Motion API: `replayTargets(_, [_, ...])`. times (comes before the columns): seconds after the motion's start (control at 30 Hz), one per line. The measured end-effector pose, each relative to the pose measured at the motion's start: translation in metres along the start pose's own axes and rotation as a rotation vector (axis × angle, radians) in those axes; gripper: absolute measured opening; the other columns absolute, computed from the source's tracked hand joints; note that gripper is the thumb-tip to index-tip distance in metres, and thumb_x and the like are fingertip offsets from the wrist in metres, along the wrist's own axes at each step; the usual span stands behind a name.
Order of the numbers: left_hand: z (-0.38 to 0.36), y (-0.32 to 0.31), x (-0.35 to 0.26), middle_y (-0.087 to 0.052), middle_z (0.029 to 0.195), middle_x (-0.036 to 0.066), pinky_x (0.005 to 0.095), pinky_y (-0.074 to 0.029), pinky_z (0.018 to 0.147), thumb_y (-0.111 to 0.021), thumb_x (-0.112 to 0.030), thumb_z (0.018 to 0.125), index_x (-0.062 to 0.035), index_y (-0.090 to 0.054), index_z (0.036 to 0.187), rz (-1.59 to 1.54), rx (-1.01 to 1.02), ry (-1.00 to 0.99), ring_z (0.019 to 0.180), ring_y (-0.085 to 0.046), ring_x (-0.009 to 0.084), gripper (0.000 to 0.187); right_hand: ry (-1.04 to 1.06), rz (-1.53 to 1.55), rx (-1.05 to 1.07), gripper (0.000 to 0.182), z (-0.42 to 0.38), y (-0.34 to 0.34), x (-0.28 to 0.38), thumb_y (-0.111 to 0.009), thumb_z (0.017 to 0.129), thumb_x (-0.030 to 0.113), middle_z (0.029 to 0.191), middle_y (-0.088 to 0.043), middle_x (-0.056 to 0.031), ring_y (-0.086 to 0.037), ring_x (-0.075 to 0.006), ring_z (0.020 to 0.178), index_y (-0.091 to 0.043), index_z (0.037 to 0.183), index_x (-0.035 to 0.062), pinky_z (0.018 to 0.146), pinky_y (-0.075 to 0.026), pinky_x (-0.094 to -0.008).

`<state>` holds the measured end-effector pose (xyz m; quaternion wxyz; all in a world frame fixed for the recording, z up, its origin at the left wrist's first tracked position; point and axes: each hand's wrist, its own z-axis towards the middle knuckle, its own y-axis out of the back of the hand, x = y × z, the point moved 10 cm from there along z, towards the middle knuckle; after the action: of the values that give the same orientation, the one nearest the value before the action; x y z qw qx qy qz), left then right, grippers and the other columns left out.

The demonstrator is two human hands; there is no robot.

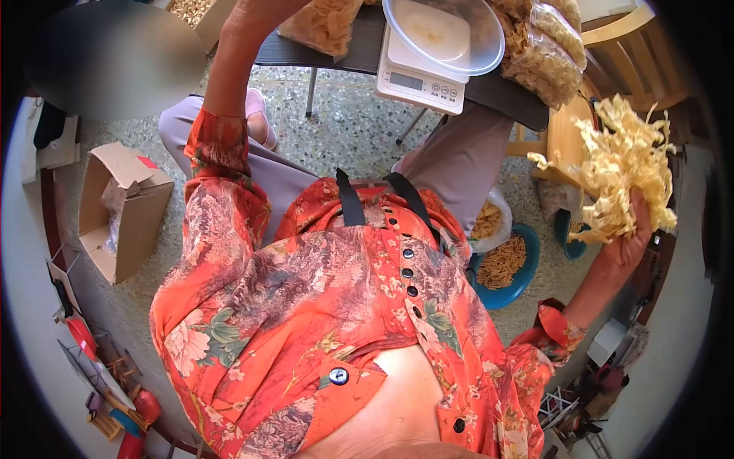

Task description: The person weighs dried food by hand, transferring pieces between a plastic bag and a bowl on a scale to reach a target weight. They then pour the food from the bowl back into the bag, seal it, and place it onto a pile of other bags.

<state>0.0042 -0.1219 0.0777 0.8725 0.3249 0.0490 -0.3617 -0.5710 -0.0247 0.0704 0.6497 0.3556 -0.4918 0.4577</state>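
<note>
On the right side, my right hand [631, 237] is closed around a big bunch of dried, curly pale-yellow strips [623, 164], held up above the floor. My left forearm reaches up past the top edge, where only the base of my left hand [267, 9] shows; its fingers are out of frame. Near it, a clear bag of dried flakes [325, 27] lies on the dark table [352, 61]. A white digital scale [419, 86] stands at the table's front edge, bearing a clear plastic bowl [489, 57]. I cannot read its display.
Packed bags of dried flakes [543, 57] sit right of the scale. A blue basin [529, 279] of dried sticks and a white bag [497, 222] are on the floor. An open cardboard box [126, 210] stands left, a wooden chair [634, 57] right. Another person is at upper left.
</note>
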Motion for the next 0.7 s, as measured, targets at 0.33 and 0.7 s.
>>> replayTargets(0.33, [0.008,0.003,-0.013,-0.059,0.083,0.020,0.0445,-0.048,0.074,-0.068,0.001,0.083,-0.0018,-0.058,0.085,0.014,0.001,-0.089,0.082,-0.059,0.0397,0.011,0.085,0.268,0.323,0.046,0.081,-0.102,0.063,-0.065,0.101,0.015,0.136,-0.063,-0.0203,-0.063,-0.0280,0.125,-0.055,0.139,-0.0090,0.107,-0.055,-0.0435])
replayTargets(0.7, [0.010,0.003,-0.010,-0.059,0.083,0.018,0.0429,-0.048,0.074,-0.071,0.001,0.081,-0.0009,-0.059,0.089,-0.010,0.038,-0.073,0.081,-0.059,0.0376,0.014,0.160,0.418,0.541,0.046,0.037,-0.250,0.130,-0.074,0.093,0.017,0.125,-0.069,-0.0151,-0.067,-0.0233,0.115,-0.062,0.132,-0.0035,0.101,-0.056,-0.0365])
